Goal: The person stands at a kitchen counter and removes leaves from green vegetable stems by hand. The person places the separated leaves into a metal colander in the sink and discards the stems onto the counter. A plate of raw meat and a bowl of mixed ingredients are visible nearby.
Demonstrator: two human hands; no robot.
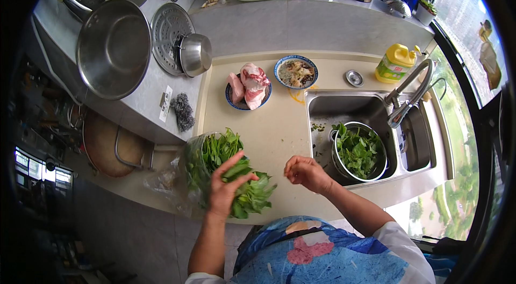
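Observation:
My left hand (226, 187) is over a heap of leafy greens (254, 199), thumb and forefinger spread apart, nothing seen between them. The greens spill from a clear plastic bag (195, 163) at the counter's front edge; their stems show at the back. To the right, my right hand (304, 175) is above the bare counter with its fingers curled in. No item shows in it, though the inside of the palm is hidden. More green leaves (358, 151) fill a metal pot (383, 173) standing in the sink.
The steel sink (342, 100) has a faucet (411, 90) behind it and a yellow detergent jug (395, 64) nearby. Raw meat (254, 86) sits in a bowl beside another bowl of soaking food (296, 72). A saucepan (115, 50) and steel wool (182, 111) are on the left ledge.

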